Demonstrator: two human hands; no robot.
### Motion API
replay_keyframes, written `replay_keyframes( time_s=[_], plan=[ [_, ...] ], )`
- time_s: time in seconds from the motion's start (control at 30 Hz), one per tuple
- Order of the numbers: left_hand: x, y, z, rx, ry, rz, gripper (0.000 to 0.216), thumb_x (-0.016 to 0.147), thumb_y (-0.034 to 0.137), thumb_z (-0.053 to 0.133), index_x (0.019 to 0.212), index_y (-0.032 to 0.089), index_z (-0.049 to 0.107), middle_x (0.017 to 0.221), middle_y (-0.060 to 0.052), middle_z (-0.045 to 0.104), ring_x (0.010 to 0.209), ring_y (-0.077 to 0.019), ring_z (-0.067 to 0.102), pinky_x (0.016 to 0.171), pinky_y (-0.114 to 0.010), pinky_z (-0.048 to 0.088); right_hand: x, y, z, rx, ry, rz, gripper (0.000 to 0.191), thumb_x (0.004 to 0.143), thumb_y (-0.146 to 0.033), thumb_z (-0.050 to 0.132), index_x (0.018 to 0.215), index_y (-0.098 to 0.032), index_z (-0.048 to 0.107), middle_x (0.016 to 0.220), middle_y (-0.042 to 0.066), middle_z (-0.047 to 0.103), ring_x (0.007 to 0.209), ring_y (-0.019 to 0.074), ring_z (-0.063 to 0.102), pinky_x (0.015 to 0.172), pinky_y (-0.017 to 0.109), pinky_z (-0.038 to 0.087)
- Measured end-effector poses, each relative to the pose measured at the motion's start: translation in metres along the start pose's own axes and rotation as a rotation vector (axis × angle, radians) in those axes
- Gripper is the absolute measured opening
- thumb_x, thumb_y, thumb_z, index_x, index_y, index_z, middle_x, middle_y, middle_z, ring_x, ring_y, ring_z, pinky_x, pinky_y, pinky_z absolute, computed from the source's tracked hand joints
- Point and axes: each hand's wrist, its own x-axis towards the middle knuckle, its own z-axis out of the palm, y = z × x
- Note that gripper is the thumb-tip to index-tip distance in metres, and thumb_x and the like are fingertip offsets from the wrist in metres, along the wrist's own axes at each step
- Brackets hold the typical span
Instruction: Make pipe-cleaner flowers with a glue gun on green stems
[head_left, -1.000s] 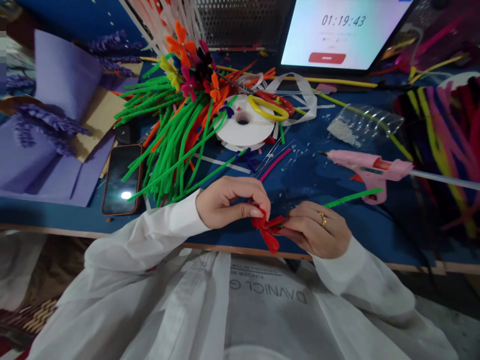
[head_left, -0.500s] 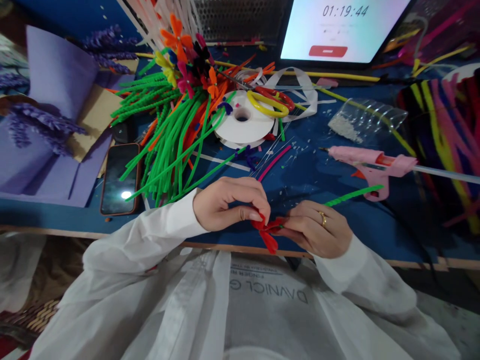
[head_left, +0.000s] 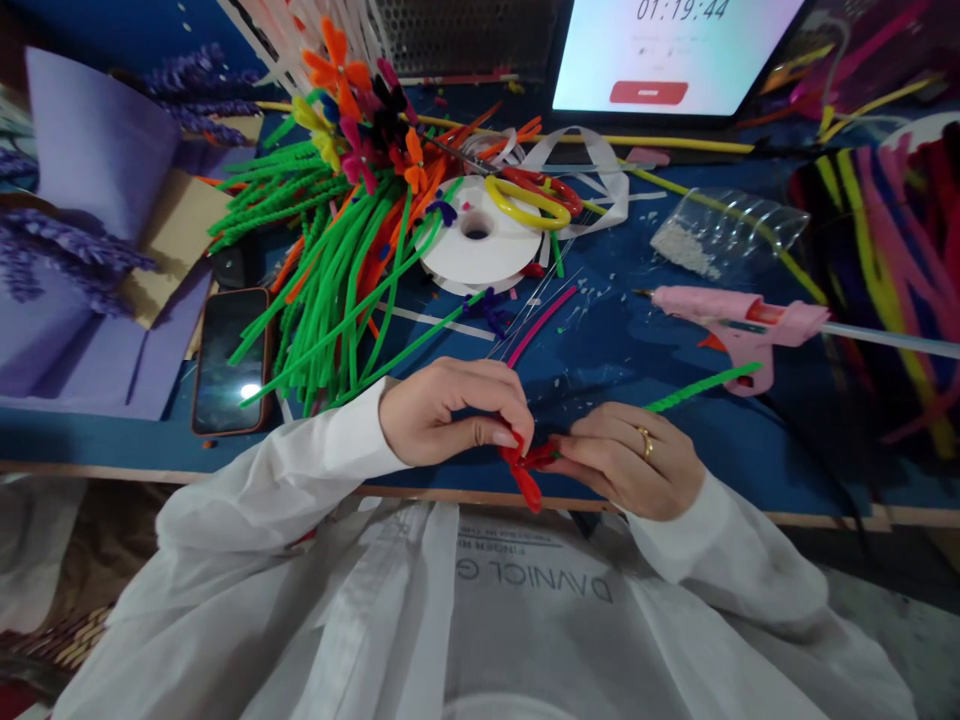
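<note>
Just above the table's front edge, my left hand (head_left: pixel 461 412) pinches a petal of a red pipe-cleaner flower (head_left: pixel 528 484) between thumb and forefinger. My right hand (head_left: pixel 637 458), with a gold ring on one finger, is closed round the flower's green pipe-cleaner stem (head_left: pixel 701 388), close behind the petals. The stem's far end sticks out to the right past the knuckles, near the handle of a pink glue gun (head_left: pixel 742 318). One red petal hangs down toward my lap. My fingers hide part of the flower.
Green pipe cleaners (head_left: pixel 322 300) and finished flowers (head_left: pixel 360 110) lie at left behind a phone (head_left: pixel 231 360). A white ribbon spool (head_left: pixel 480 262), scissors (head_left: pixel 529 205), a clear plastic packet (head_left: pixel 724 235) and a lit tablet (head_left: pixel 675 50) stand farther back. Purple wrapping paper (head_left: pixel 97 150) is at far left.
The red flower has turned slightly in my fingers, its hanging petal swinging a little left. Both hands keep their grip. The whole view has shifted slightly.
</note>
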Motion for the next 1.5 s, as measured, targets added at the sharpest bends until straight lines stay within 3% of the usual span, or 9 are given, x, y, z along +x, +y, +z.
replay_keyframes(
  time_s=[0.37, 0.6, 0.93, 1.5],
  plan=[
    [0.0018, -0.0029, -0.0007, -0.021, -0.044, -0.022, 0.011, 0.085, 0.011, 0.055, 0.082, 0.013, 0.065, 0.077, -0.008, 0.066, 0.076, -0.0134, 0.06, 0.075, -0.026, 0.05, -0.0019, -0.0045, -0.0009, -0.112, 0.033, -0.019, 0.01, 0.078, -0.014, 0.068, 0.079, -0.013, 0.059, 0.068, 0.003, 0.064, 0.063, 0.0125, 0.056, 0.057, 0.027, 0.054],
    [0.0012, -0.0016, -0.0003, -0.018, -0.029, -0.004, 0.008, 0.083, 0.012, 0.058, 0.083, 0.012, 0.066, 0.093, -0.013, 0.066, 0.085, -0.014, 0.063, 0.08, -0.026, 0.051, -0.0009, -0.0052, -0.0005, -0.107, 0.024, -0.008, 0.01, 0.078, -0.013, 0.068, 0.079, -0.013, 0.058, 0.069, 0.004, 0.064, 0.064, 0.0132, 0.057, 0.058, 0.028, 0.054],
    [0.0021, 0.0008, -0.0002, -0.107, -0.11, -0.013, 0.012, 0.082, 0.004, 0.055, 0.082, 0.013, 0.063, 0.088, -0.012, 0.07, 0.085, -0.0142, 0.065, 0.08, -0.026, 0.052, -0.0019, -0.0049, 0.001, -0.048, 0.002, -0.023, 0.011, 0.077, -0.012, 0.069, 0.081, -0.012, 0.058, 0.07, 0.004, 0.065, 0.065, 0.0126, 0.058, 0.059, 0.027, 0.053],
    [0.0021, -0.0021, -0.0005, -0.138, -0.093, -0.025, 0.012, 0.086, 0.013, 0.055, 0.08, 0.014, 0.065, 0.087, -0.012, 0.072, 0.084, -0.015, 0.066, 0.08, -0.028, 0.052, -0.0015, -0.0066, 0.0, -0.063, 0.008, -0.025, 0.01, 0.078, -0.01, 0.067, 0.081, -0.012, 0.058, 0.069, 0.003, 0.064, 0.065, 0.0122, 0.057, 0.057, 0.026, 0.052]
  ],
)
